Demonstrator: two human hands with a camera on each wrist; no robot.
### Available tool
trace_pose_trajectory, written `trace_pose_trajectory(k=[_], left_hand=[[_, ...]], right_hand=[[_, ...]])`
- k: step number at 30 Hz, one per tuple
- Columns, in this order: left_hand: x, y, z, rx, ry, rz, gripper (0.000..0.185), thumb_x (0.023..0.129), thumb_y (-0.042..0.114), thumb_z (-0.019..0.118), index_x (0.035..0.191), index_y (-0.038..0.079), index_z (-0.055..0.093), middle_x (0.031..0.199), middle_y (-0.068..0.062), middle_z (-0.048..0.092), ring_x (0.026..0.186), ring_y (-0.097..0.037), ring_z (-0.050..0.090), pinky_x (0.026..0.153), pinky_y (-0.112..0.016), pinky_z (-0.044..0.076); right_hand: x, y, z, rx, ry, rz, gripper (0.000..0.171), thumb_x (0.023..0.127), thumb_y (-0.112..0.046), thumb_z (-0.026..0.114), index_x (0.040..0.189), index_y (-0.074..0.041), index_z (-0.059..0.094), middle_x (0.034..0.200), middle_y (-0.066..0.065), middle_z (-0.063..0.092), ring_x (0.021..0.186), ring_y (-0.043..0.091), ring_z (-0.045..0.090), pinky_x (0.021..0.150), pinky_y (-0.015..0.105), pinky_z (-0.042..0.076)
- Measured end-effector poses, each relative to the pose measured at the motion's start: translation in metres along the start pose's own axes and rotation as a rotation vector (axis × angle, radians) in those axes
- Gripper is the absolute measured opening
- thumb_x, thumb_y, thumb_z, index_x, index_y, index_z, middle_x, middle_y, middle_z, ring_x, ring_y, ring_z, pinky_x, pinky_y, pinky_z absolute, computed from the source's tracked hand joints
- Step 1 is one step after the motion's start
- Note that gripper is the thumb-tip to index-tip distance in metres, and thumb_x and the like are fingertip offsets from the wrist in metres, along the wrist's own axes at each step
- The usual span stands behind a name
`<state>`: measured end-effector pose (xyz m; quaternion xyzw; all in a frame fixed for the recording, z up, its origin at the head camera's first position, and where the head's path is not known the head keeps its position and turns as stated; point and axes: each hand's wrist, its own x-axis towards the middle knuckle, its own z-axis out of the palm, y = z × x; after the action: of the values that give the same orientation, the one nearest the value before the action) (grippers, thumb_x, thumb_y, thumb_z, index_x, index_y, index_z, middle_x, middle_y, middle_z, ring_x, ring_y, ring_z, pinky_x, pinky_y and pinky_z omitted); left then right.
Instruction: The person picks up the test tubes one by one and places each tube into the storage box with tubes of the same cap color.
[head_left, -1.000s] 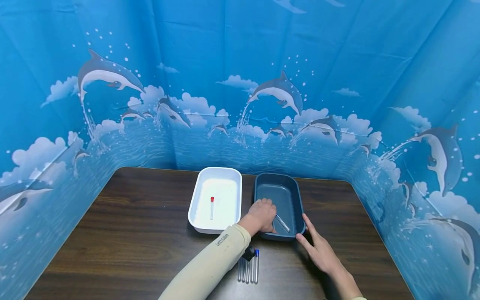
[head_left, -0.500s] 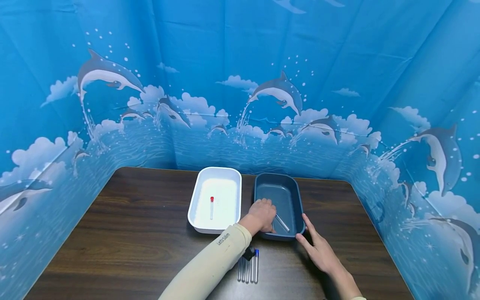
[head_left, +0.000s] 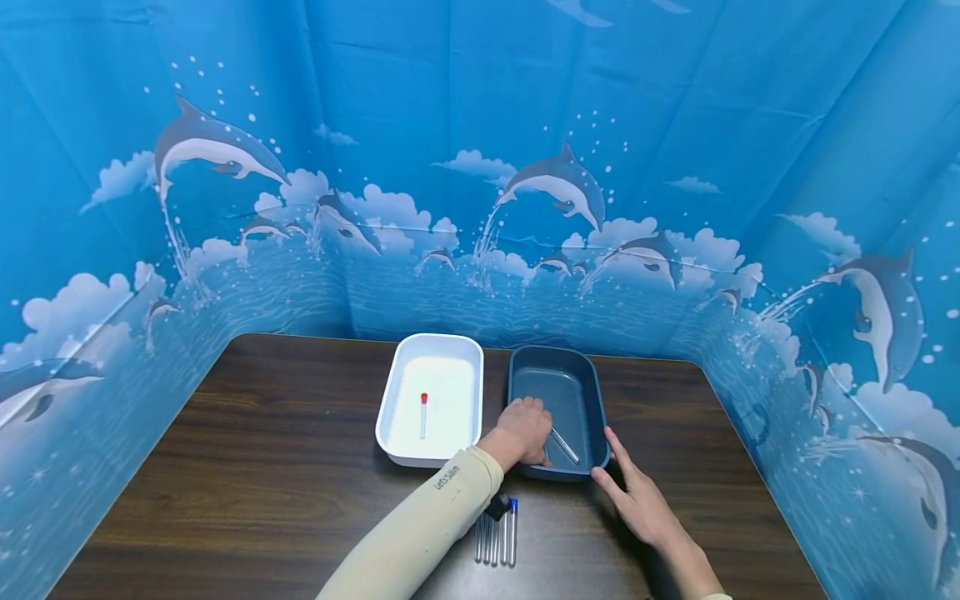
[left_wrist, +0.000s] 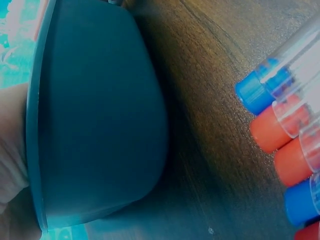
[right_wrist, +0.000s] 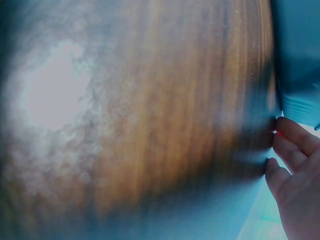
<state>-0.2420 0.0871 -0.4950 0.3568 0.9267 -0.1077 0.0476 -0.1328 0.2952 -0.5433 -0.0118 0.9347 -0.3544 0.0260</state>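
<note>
two trays sit side by side on your wooden table (head_left: 262, 467): the white tray (head_left: 432, 346) with a red-capped tube (head_left: 423, 414), and the dark blue tray (head_left: 592, 392) at its 3 o'clock. your left hand (head_left: 525, 429) reaches into the blue one, fingers curled round a clear tube (head_left: 565, 445). your right hand (head_left: 637, 500), fingers straight, touches that tray's 5 o'clock corner. spare tubes (head_left: 498, 537) lie near, at the tray's 6 o'clock.

clear tube (head_left: 565, 445), slanted in dark-blue bin (head_left: 592, 392), cap perhaps hidden
</note>
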Motion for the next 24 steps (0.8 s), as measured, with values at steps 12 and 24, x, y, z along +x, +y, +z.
trace_pose_trajectory(k=[12,24], left_hand=[[0.0010,-0.0006,0.0026,-0.016,0.007,-0.003,0.070,0.076,0.069,0.069,0.120,0.015,0.066,0.107,-0.001,0.059,0.095,-0.015,0.049,0.088,-0.029,0.043],[0.0000,-0.0028,0.0031,-0.053,0.019,0.004,0.079,0.075,0.073,0.066,0.127,0.014,0.062,0.119,-0.002,0.058,0.101,-0.016,0.050,0.092,-0.030,0.042]], right_hand=[[0.0005,0.0003,0.0000,-0.003,-0.003,0.006,0.069,0.100,-0.051,0.047,0.156,-0.042,0.008,0.146,0.027,0.041,0.130,0.048,0.043,0.095,0.070,0.033],[-0.0001,-0.0007,0.0001,-0.001,0.005,0.002,0.068,0.101,-0.049,0.048,0.157,-0.040,0.010,0.145,0.027,0.042,0.129,0.048,0.043,0.095,0.069,0.033]])
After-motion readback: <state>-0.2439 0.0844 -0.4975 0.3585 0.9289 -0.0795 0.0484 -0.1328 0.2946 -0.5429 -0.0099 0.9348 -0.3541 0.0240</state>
